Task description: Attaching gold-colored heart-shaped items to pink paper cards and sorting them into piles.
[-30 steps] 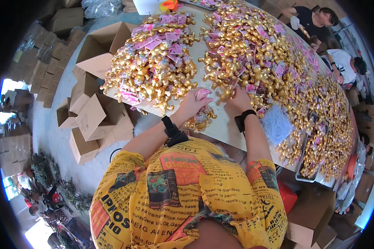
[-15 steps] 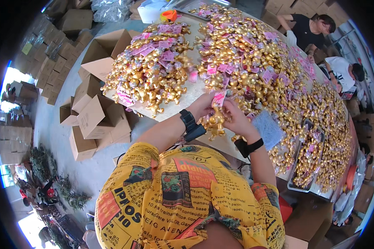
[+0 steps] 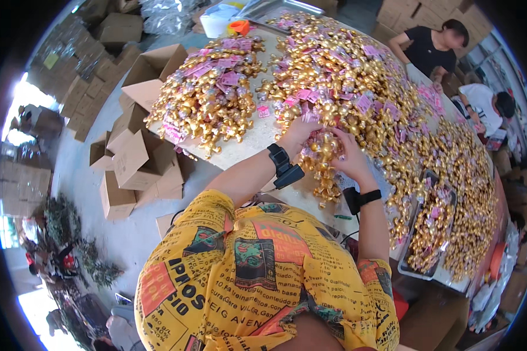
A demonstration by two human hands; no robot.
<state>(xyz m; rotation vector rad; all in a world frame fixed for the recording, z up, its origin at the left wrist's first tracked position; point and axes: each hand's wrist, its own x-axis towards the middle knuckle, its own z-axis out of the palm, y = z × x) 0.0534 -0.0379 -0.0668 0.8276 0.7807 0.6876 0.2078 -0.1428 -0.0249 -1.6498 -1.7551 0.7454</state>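
Note:
Glossy gold figurines with rounded limbs and pink tags are heaped over the table. My left hand [image 3: 298, 134] is closed at the upper left of a gold figurine [image 3: 323, 145], beside a pink tag [image 3: 311, 115]. Curled round the figurine's right side are the thumb and fingers of my right hand [image 3: 353, 161]. More gold figurines [image 3: 327, 184] lie just below, at the table's near edge. My fingers hide part of what I hold, and it merges with the pile behind.
A separate figurine heap [image 3: 208, 93] lies to the left, beside open cardboard boxes [image 3: 137, 158]. A filled tray [image 3: 430, 234] rests at right. An orange tape roll [image 3: 238, 27] and white tub [image 3: 215, 22] stand at the far end. Two people [image 3: 432, 50] work across the table.
Both hands have shifted slightly right with the figurine, which now sits lower between them. The pink tag held upright between my fingers before no longer stands there. The far person's gloved hand has lowered.

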